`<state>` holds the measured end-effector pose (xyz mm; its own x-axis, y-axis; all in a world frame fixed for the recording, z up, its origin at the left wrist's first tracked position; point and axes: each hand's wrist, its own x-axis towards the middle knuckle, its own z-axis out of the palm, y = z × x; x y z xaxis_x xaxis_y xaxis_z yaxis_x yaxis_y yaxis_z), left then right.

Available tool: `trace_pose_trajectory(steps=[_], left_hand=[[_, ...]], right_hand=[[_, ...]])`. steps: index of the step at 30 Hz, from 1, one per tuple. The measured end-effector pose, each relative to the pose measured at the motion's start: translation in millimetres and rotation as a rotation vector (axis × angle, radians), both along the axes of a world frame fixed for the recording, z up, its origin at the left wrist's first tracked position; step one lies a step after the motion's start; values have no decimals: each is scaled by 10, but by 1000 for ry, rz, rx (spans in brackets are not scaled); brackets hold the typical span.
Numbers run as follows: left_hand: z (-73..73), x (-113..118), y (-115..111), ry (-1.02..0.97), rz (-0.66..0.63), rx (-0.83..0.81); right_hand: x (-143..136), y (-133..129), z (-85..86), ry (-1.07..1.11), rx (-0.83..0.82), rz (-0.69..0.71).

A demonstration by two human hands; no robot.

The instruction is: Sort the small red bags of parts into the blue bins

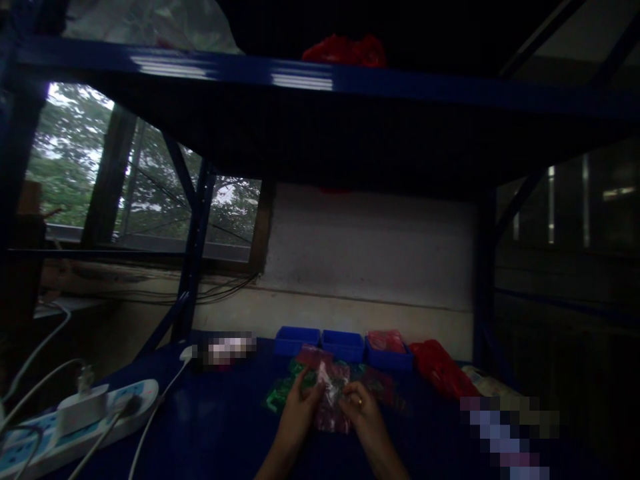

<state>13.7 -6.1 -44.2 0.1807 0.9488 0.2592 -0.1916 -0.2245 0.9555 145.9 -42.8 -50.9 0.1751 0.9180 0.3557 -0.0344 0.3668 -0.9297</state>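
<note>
A small pinkish see-through plastic bag [332, 415] is between my two hands, low in the middle of the head view. My left hand [299, 408] grips its left side, thumb toward the bag. On the right side my right hand [365, 412] pinches the bag, and a ring shows on one finger. What the bag contains is too dark to make out. Green plastic packets [279, 395] lie left of my left hand. Another pink bag [314, 356] lies just beyond the hands, and dark reddish packets [377, 383] are at the right.
Blue bins [343, 347] line the back of the blue table [200, 427]; the right one holds pink bags [386, 341]. A red plastic bag [440, 368] lies beside them. At left sits a power strip [143, 398] with cables. A blue shelf beam [400, 83] crosses overhead.
</note>
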Motion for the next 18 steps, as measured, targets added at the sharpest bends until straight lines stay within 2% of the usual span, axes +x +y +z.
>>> trace_pose_trajectory(steps=[4, 7, 12, 14, 18], left_hand=[[-52, 24, 34, 47, -140, 58], [-72, 30, 46, 1, -183, 49], [-83, 17, 55, -26, -195, 74], [-57, 7, 33, 9, -196, 86], [36, 0, -51, 65, -292, 83]], right_hand=[[0, -7, 2, -28, 28, -15], [-9, 15, 6, -42, 2, -57], [-30, -3, 37, -286, 2, -305], [-51, -36, 54, -302, -9, -238], [-86, -78, 76, -163, -22, 38]])
